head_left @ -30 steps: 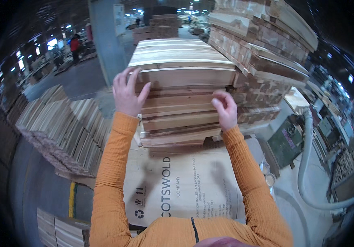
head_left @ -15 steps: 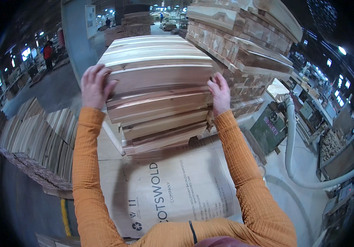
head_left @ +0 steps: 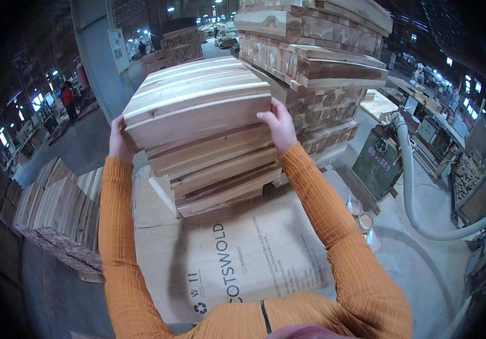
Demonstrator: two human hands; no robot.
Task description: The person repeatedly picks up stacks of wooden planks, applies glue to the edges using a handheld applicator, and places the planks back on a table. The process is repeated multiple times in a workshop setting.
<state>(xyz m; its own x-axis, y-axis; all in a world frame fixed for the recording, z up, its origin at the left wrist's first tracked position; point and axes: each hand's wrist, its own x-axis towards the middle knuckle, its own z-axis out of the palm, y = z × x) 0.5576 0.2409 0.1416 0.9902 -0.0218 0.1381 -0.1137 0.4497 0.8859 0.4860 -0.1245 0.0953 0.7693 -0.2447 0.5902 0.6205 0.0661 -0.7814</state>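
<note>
A stack of pale and reddish wooden boards (head_left: 214, 161) stands in front of me, with a row of boards (head_left: 197, 76) side by side along its top. My left hand (head_left: 122, 141) grips the left end of the nearest top board (head_left: 197, 120), its fingers partly hidden behind that end. At the other end, my right hand (head_left: 278, 124) holds the same board, thumb on the front face. The board is tilted, its right end higher, and its left end juts out past the boards beneath.
Flattened printed cardboard (head_left: 254, 254) lies below the stack. Taller timber piles (head_left: 322, 73) rise at the right, and more stacked boards (head_left: 65, 209) stand at the left. A green machine (head_left: 374, 161) and grey hose (head_left: 409, 192) are on the right. A person (head_left: 68, 101) stands far left.
Both hands have closed on the ends of the nearest top board, where the fingers were looser before. The board now sits more tilted, and the whole view has shifted slightly.
</note>
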